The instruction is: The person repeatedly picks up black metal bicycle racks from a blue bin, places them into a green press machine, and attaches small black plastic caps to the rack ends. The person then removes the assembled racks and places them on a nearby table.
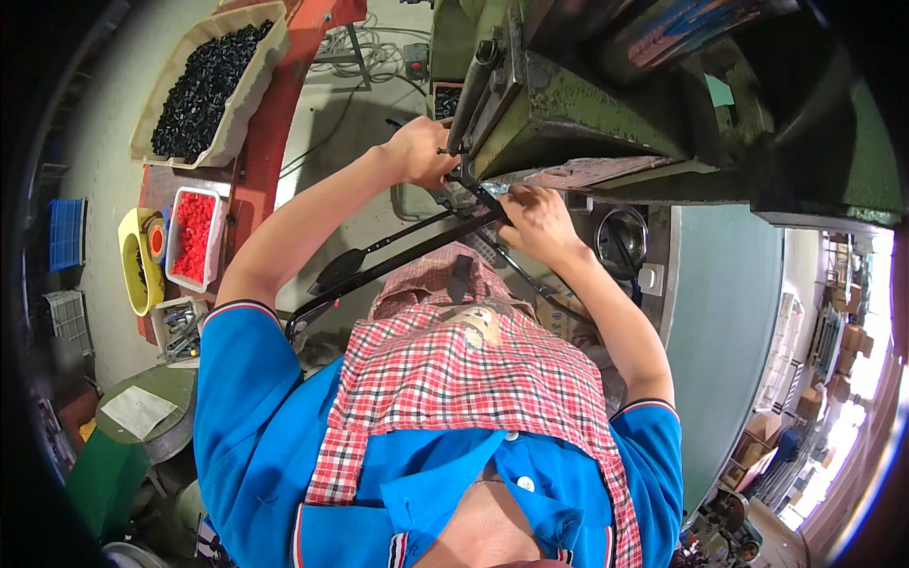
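Observation:
A black tubular metal frame (398,259) with jointed bars slants across in front of my apron, its upper end beneath the green machine (587,114). My left hand (423,151) is closed at that upper end, beside an upright rod of the machine; its fingertips are partly hidden. Curled fingers of my right hand (542,225) grip the frame's joint from the other side, just under the machine's head. A flat black paddle-shaped piece (337,271) hangs on the frame's left part. What lies between the two hands is partly covered by the machine.
On the red bench (260,142) to the left stand a cream bin of small black parts (210,90), a white tray of red parts (194,237) and a yellow bin (138,260). A round stool (147,409) is at lower left. Cables (374,57) lie on the floor.

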{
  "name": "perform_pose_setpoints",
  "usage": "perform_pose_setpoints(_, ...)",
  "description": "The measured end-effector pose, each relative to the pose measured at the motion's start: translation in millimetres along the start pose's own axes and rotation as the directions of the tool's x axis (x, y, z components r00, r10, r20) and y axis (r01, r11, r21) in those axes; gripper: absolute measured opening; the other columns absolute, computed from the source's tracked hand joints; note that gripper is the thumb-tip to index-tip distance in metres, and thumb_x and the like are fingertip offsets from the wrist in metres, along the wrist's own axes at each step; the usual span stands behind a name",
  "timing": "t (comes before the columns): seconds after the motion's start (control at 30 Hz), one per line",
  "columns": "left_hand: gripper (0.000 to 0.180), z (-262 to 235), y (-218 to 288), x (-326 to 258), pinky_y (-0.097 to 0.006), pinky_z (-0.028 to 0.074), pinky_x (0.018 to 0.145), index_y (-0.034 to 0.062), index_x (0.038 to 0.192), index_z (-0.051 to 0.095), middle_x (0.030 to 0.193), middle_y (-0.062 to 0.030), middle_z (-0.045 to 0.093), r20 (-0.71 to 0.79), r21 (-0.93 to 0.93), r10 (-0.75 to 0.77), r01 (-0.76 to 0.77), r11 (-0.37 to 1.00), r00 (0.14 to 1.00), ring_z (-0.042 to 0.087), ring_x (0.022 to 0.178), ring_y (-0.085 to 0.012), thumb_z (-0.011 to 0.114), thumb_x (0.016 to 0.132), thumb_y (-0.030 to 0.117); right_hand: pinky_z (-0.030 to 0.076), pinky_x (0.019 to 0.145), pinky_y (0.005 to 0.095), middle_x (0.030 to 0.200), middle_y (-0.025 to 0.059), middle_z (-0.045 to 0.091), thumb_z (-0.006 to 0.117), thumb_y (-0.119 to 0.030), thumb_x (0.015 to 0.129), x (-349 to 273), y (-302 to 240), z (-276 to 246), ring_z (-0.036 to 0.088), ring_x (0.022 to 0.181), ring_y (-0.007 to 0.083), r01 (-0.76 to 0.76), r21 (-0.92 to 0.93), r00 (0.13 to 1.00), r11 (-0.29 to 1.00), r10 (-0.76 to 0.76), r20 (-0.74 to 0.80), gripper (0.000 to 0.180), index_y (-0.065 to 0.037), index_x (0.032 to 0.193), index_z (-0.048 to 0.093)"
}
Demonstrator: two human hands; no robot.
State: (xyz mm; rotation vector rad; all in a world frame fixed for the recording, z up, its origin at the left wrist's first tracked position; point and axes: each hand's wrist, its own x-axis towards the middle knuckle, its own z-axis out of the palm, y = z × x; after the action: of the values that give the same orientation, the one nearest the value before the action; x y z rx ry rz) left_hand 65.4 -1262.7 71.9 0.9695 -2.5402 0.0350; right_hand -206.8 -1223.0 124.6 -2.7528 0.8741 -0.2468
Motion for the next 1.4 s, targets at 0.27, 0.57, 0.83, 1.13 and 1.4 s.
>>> perform_pose_setpoints(0.27, 0.020, 43.4, -24.7, -11.2, -0.043, 0.051, 0.065, 0.0079, 0.074, 0.064, 0.075, -0.0122, 0.064, 0.074, -0.155, -0.121, 0.131, 0.979, 0.990, 0.063, 0.073, -0.0343, 0.067, 0.065, 0.026, 0.045, 0.085, 0.0474, 0.105, 0.0163, 0.063, 0.062, -0.030, 0.081, 0.5, 53.8, 37.7, 0.057, 0.098, 0.0392, 0.333, -0.594, 0.894, 0.732, -0.446, -0.049, 0.036, -0.009, 0.111, 0.062)
perform_pose_setpoints(0.57, 0.036, -15.2, 18.3, 10.1, -0.042, 0.051, 0.073, 0.0056, 0.088, 0.065, 0.087, -0.0114, 0.067, 0.547, -0.048, -0.238, 0.314, 0.948, 0.802, 0.064, 0.087, -0.0319, 0.069, 0.073, 0.039, 0.042, 0.090, 0.0463, 0.108, 0.0167, 0.056, 0.065, -0.030, 0.076, 12.3, 11.3, 17.7, 0.052, 0.103, 0.0368, -0.078, 0.050, 0.970, 0.996, 0.064, 0.237, 0.041, -0.006, 0.108, 0.059)
perform_pose_setpoints(0.83, 0.025, 30.3, -84.0, 35.0, -0.044, 0.051, 0.078, 0.0052, 0.096, 0.067, 0.093, -0.0142, 0.067, 0.433, -0.170, -0.429, 0.539, 0.825, 0.793, 0.064, 0.092, -0.0341, 0.068, 0.078, 0.022, 0.040, 0.090, 0.0422, 0.100, 0.0139, 0.052, 0.068, -0.028, 0.068, 22.1, -6.6, -17.2, 0.049, 0.098, 0.0324, 0.122, -0.153, 0.951, 0.981, -0.072, 0.299, 0.041, -0.004, 0.099, 0.058)
perform_pose_setpoints(1.13, 0.012, 90.4, -92.6, 68.3, -0.044, 0.055, 0.068, 0.0035, 0.078, 0.070, 0.081, -0.0189, 0.068, 0.256, -0.008, -0.421, 0.437, 0.899, 0.870, 0.068, 0.081, -0.0352, 0.061, 0.072, 0.008, 0.044, 0.090, 0.0403, 0.107, 0.0128, 0.055, 0.063, -0.028, 0.076, 8.6, -1.1, -12.4, 0.053, 0.101, 0.0300, 0.064, -0.154, 0.970, 0.986, -0.026, 0.240, 0.040, -0.006, 0.108, 0.057)
perform_pose_setpoints(1.4, 0.019, -12.9, -17.8, 36.9, -0.026, 0.050, 0.069, -0.0002, 0.102, 0.067, 0.082, -0.0010, 0.067, 0.331, -0.922, -0.293, 0.373, 0.100, 0.897, 0.062, 0.073, -0.0104, 0.065, 0.084, 0.007, 0.047, 0.090, 0.0386, 0.113, 0.0118, 0.058, 0.058, -0.029, 0.084, -2.4, 5.9, 15.2, 0.057, 0.103, 0.0278, 0.055, -0.121, 0.994, 0.991, -0.043, 0.100, 0.039, -0.007, 0.116, 0.056)
